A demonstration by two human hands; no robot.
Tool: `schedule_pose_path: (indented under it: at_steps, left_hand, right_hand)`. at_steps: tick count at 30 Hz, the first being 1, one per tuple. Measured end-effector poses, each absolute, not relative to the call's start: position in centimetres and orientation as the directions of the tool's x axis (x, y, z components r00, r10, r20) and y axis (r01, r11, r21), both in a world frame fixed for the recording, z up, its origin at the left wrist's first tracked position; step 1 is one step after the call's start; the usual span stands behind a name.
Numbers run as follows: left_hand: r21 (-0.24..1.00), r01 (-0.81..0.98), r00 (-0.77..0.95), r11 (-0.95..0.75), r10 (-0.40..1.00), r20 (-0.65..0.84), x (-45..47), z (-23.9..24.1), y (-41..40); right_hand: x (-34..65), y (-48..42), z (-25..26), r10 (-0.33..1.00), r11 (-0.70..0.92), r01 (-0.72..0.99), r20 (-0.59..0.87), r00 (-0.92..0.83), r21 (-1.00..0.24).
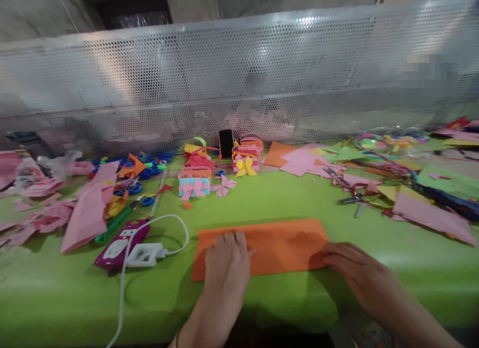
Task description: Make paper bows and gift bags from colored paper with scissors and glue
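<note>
A folded sheet of orange paper (273,243) lies flat on the green table (262,198) in front of me. My left hand (226,265) rests flat on the sheet's left part, fingers stretched out. My right hand (354,270) presses down on the sheet's lower right corner with its fingers together and extended. Neither hand holds anything else.
A purple device with a white charger and cable (130,251) lies left of the sheet. Paper gift boxes with bows (194,183), a black phone (226,142) and blue rings sit behind. Scissors (355,198) and loose coloured paper lie at the right, pink scraps at the left. A perforated metal screen (239,79) backs the table.
</note>
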State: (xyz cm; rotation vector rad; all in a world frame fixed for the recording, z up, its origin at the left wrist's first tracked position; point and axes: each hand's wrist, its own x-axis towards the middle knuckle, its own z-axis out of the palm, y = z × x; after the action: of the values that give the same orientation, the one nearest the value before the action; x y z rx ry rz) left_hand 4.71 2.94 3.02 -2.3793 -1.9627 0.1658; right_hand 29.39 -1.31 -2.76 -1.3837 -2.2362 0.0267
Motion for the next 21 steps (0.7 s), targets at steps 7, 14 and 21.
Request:
schedule_pose_path:
  at_steps: [7, 14, 21]
  left_hand:
    - [-0.126, 0.975, 0.184, -0.184, 0.983, -0.007, 4.2, 2.4, 2.6]
    - [-0.144, 0.955, 0.275, -0.259, 0.956, 0.102, 4.9, 1.2, 1.5]
    - [0.148, 0.814, 0.546, -0.562, 0.826, 0.14, 3.8, -0.3, 2.0]
  right_hand:
    - [29.4, -1.6, -1.7, 0.826, 0.499, 0.851, 0.384, -0.412, -0.16]
    - [28.6, -1.5, -1.5, 0.763, 0.516, 0.854, 0.489, -0.423, -0.067]
    - [29.5, -1.6, -2.5, 0.729, 0.549, 0.834, 0.519, -0.446, -0.055]
